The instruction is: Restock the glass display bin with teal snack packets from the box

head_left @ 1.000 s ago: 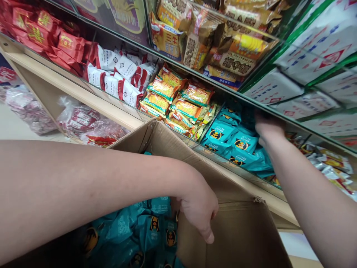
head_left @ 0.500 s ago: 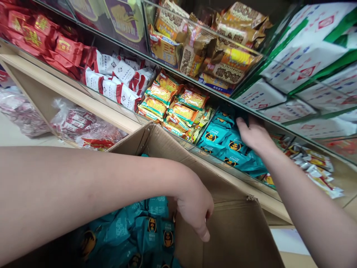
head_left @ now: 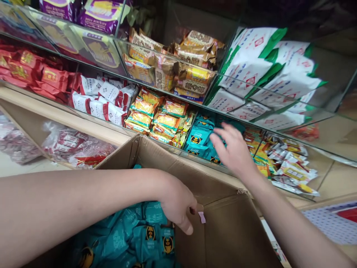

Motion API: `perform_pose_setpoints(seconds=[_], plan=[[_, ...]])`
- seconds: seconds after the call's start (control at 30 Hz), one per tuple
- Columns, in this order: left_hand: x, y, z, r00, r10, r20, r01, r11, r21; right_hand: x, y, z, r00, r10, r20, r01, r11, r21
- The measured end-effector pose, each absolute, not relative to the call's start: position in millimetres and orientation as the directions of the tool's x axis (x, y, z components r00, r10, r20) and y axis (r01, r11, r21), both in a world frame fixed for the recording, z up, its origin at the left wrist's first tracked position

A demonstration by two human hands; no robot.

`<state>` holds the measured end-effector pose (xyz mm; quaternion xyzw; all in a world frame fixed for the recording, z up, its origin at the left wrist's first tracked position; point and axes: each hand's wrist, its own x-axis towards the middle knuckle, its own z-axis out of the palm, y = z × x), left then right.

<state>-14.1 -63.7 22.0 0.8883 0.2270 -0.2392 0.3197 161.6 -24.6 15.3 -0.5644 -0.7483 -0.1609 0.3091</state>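
Note:
My left hand [head_left: 178, 203] hangs inside an open cardboard box [head_left: 231, 230], fingers curled down over a heap of teal snack packets [head_left: 145, 238]; what it holds, if anything, is hidden. My right hand [head_left: 232, 150] hovers with fingers spread and nothing in it, just above the teal packets [head_left: 198, 137] stacked in a glass-fronted shelf bin. The box stands right against the shelf's front edge.
Neighbouring bins hold orange packets [head_left: 156, 119], white-and-red packets [head_left: 103, 100], red packets [head_left: 33, 74] and mixed packets [head_left: 290, 167]. Above lie brown packets [head_left: 181, 63] and white-green bags [head_left: 259, 74]. Bagged red goods [head_left: 72, 145] sit under the wooden ledge.
My right hand has pulled back out of the teal bin toward me and opened. The view has tilted up and shifted right. My left hand stays in the box.

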Motion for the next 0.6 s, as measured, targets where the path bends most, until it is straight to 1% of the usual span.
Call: perform_pose_setpoints(seconds=[0.07,0.1,0.13,0.17,0.2,0.23,0.3,0.37,0.47,0.53,0.6], plan=[[-15,-64,22,0.767,0.294,-0.571,0.584,-0.688,0.43,151,-65,-1,-0.297,0.699,0.651,0.857,0.495,-0.14],[-16,-64,22,0.764,0.312,-0.564,0.59,-0.693,0.415,147,-83,-10,-0.367,0.73,0.576,0.818,0.549,-0.174],[-17,-64,22,0.765,0.318,-0.56,0.587,-0.703,0.402,143,-98,-22,-0.438,0.794,0.421,0.797,0.56,-0.228],[-17,-64,22,0.766,0.314,-0.561,0.579,-0.716,0.39,140,-111,-33,-0.471,0.847,0.247,0.796,0.529,-0.294],[-17,-64,22,0.765,0.303,-0.568,0.569,-0.731,0.377,137,-120,-46,-0.478,0.874,0.083,0.801,0.473,-0.367],[-17,-63,22,0.761,0.293,-0.579,0.562,-0.743,0.363,135,-126,-58,-0.481,0.875,-0.058,0.799,0.41,-0.439],[-16,-62,22,0.746,0.293,-0.598,0.565,-0.753,0.336,129,-129,-81,-0.457,0.85,-0.261,0.799,0.264,-0.541],[-14,-60,22,0.742,0.318,-0.59,0.583,-0.741,0.334,120,-126,-99,-0.398,0.826,-0.399,0.808,0.109,-0.58],[-12,-58,22,0.755,0.342,-0.559,0.592,-0.723,0.357,102,-118,-117,-0.338,0.794,-0.506,0.782,-0.062,-0.62],[-11,-58,21,0.748,0.353,-0.562,0.594,-0.733,0.332,90,-117,-127,-0.317,0.791,-0.524,0.747,-0.133,-0.652],[-12,-57,20,0.736,0.355,-0.577,0.595,-0.746,0.3,83,-119,-137,-0.295,0.807,-0.511,0.689,-0.191,-0.699]])
